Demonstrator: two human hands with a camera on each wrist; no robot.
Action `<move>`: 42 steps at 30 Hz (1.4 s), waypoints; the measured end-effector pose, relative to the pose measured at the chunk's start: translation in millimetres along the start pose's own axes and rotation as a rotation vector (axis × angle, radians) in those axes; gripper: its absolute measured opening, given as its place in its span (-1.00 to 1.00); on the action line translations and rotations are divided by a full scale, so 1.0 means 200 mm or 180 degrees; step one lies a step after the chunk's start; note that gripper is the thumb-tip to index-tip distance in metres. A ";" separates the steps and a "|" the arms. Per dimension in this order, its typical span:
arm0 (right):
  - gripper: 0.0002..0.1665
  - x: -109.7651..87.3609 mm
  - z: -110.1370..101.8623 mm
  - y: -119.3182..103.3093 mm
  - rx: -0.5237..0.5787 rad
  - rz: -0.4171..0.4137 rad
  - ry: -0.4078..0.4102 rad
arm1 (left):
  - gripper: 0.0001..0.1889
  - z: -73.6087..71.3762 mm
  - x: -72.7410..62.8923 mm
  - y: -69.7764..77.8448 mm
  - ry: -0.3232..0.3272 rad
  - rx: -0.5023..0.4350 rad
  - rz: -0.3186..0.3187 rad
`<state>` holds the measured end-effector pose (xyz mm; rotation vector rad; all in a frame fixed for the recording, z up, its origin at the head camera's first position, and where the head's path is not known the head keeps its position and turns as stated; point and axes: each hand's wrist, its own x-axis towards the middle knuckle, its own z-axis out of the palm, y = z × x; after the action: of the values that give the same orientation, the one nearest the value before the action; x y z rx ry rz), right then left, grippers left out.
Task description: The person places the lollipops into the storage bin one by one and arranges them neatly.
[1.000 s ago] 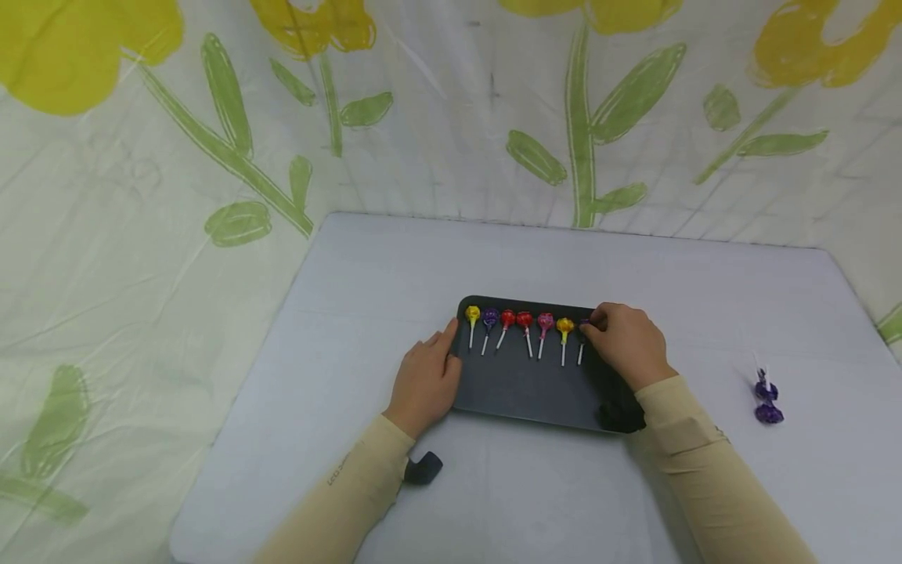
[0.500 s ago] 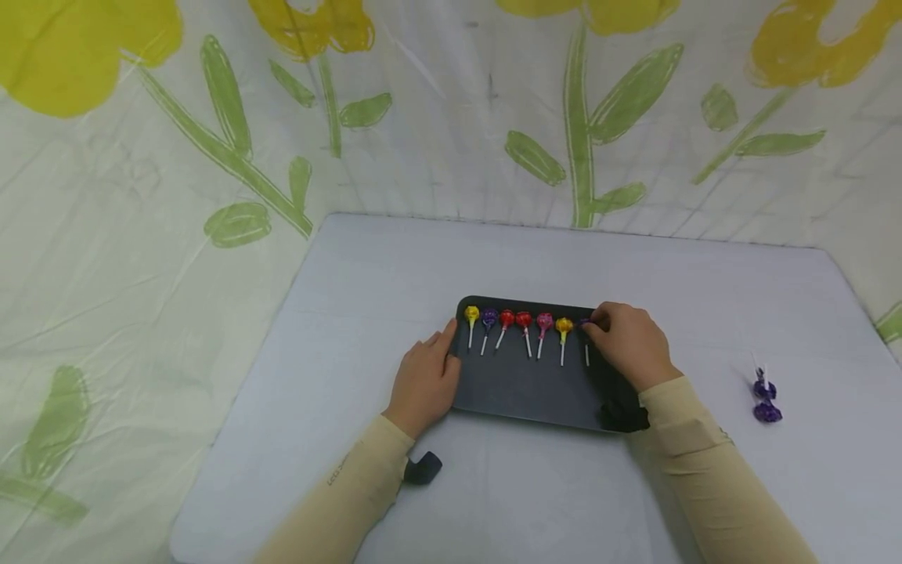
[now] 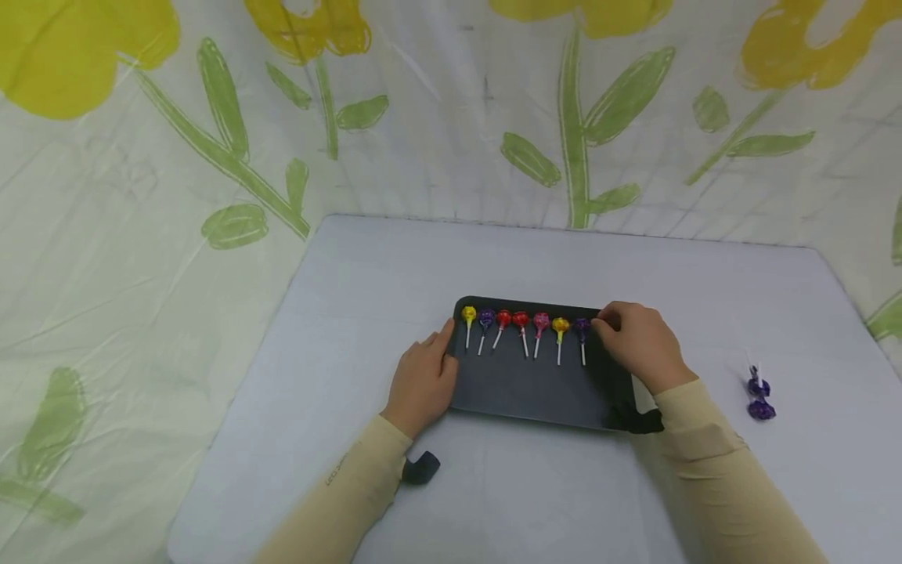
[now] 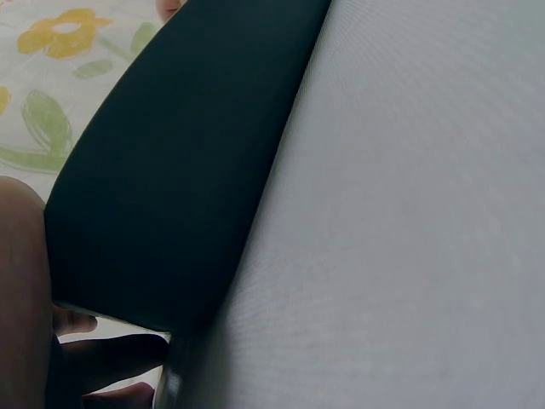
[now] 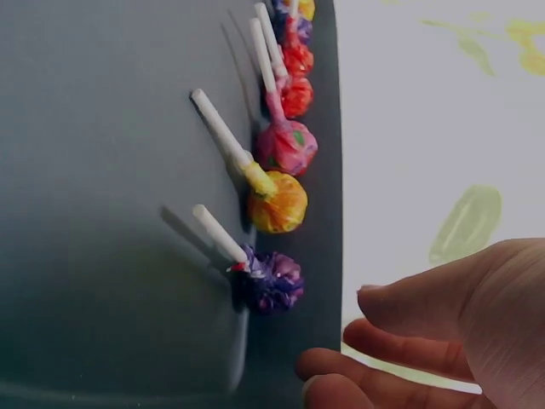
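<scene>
On the dark tray [image 3: 524, 392] several wrapped lollipops lie in a row along the far side, sticks toward the person. The rightmost is a purple lollipop [image 5: 274, 283], beside a yellow lollipop [image 5: 281, 204]. My right hand [image 3: 640, 345] is at the tray's far right corner, just right of the purple lollipop and apart from it; its thumb and fingers are parted with nothing between them. My left hand [image 3: 421, 382] holds the tray's left edge, index finger stretched along it. In the left wrist view its fingers [image 4: 119, 354] meet the rim, partly in shadow.
Two purple lollipops [image 3: 760, 398] lie on the white table [image 3: 705, 290], right of the right arm. A black strap end [image 3: 423, 468] shows by the left wrist. Behind the table hangs a flower-printed curtain [image 3: 437, 117].
My right hand has let go of the purple lollipop and moved slightly right. That lollipop now lies fully visible at the row's right end. The left hand stays on the tray.
</scene>
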<state>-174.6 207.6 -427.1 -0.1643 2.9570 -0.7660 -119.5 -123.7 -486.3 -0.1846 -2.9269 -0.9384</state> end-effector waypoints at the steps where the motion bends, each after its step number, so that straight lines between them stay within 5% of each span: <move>1: -0.64 0.00 0.00 0.00 0.0008 0.0005 -0.0008 | -0.38 0.00 0.00 0.00 -0.0004 0.0000 -0.0003; 42: -0.63 -0.15 -0.08 0.12 0.0296 -0.0073 0.0067 | -0.38 0.01 0.00 -0.01 0.0010 -0.0025 -0.0044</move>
<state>-148.2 240.3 -423.7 -0.1853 2.9363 -0.9115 -119.3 -123.1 -489.1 -0.1636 -2.9258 -0.9511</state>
